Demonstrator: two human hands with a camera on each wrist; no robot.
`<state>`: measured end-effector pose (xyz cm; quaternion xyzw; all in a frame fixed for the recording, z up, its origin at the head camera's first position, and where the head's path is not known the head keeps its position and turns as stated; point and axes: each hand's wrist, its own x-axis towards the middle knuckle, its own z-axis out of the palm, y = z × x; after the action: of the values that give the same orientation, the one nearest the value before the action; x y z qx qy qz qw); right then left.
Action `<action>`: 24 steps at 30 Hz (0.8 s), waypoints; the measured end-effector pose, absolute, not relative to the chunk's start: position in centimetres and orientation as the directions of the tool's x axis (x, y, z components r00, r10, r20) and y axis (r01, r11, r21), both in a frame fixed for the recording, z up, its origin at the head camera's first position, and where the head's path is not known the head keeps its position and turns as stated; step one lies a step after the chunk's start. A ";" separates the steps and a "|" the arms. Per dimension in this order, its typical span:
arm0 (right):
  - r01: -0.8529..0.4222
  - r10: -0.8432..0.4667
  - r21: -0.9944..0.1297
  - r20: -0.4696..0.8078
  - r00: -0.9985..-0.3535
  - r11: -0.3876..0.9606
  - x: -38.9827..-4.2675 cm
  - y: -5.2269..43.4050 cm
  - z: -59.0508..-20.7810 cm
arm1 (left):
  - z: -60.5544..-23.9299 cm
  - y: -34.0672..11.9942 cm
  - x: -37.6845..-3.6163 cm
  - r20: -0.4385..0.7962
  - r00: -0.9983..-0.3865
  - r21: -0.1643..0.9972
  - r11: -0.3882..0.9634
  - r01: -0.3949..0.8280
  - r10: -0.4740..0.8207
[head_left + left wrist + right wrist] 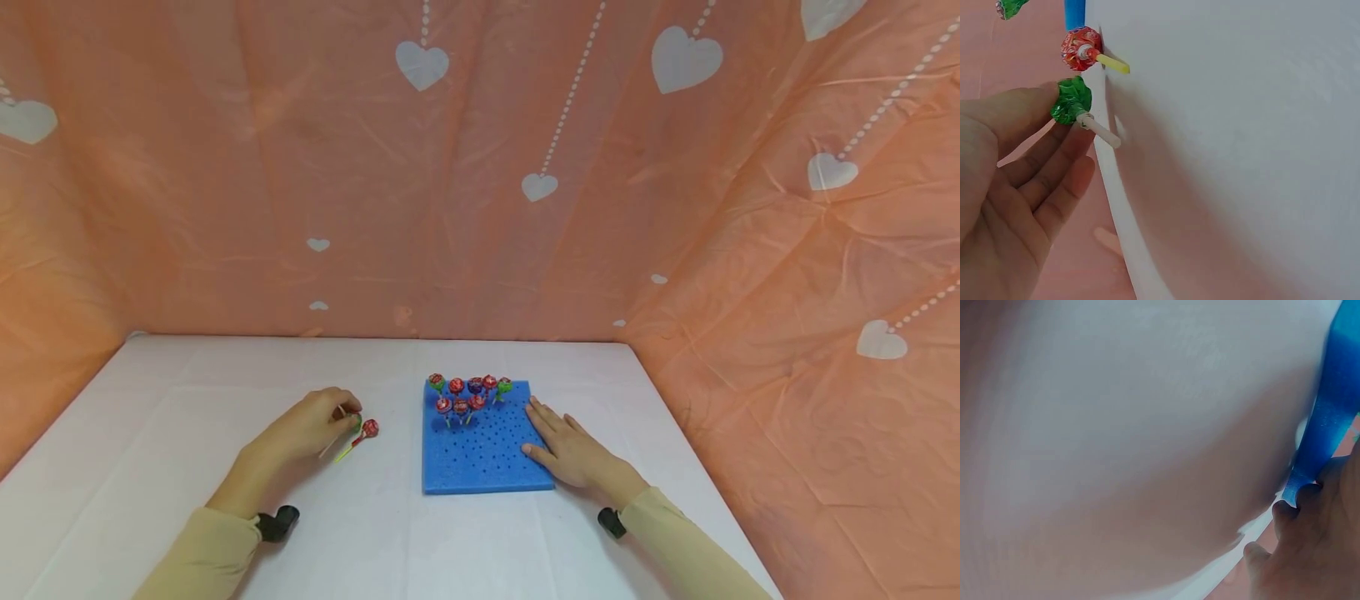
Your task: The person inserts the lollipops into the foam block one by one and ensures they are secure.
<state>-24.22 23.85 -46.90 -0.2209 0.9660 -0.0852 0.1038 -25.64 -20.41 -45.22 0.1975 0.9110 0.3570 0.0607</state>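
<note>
Green lollipop (1072, 99) pinched by left fingers (1054, 103) — right hand (567, 450) flat on foam block (480, 454) (lollipops (467, 396) planted).

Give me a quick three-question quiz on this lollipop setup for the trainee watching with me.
1. True or false: the right hand lies flat on the blue foam board.
2. Which lollipop does the left hand pinch? A) the green lollipop B) the red lollipop C) none
3. Fill in: the lollipops standing in the board sit along its ____ edge, seen from the head camera.

Key: 1 true. 2 A; the red one lies loose on the table beside it. 3 far.
</note>
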 end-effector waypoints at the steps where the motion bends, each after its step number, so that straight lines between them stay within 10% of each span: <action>1: -0.408 -0.444 -0.212 -0.162 -0.881 0.888 -24.2 23.9 -46.9 | -45.2 -20.4 -25.6 0.037 -0.917 0.677 0.665 0.315 0.397; 24: -0.408 -0.444 -0.209 -0.168 -0.880 0.889 -24.1 23.7 -46.8 | -43.5 -18.5 -24.8 0.459 -0.840 0.619 0.574 0.537 0.291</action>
<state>-24.14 23.74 -46.78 -0.2203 0.9660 -0.0840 0.1061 -24.76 -18.50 -43.46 0.2368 0.8733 0.3964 -0.1551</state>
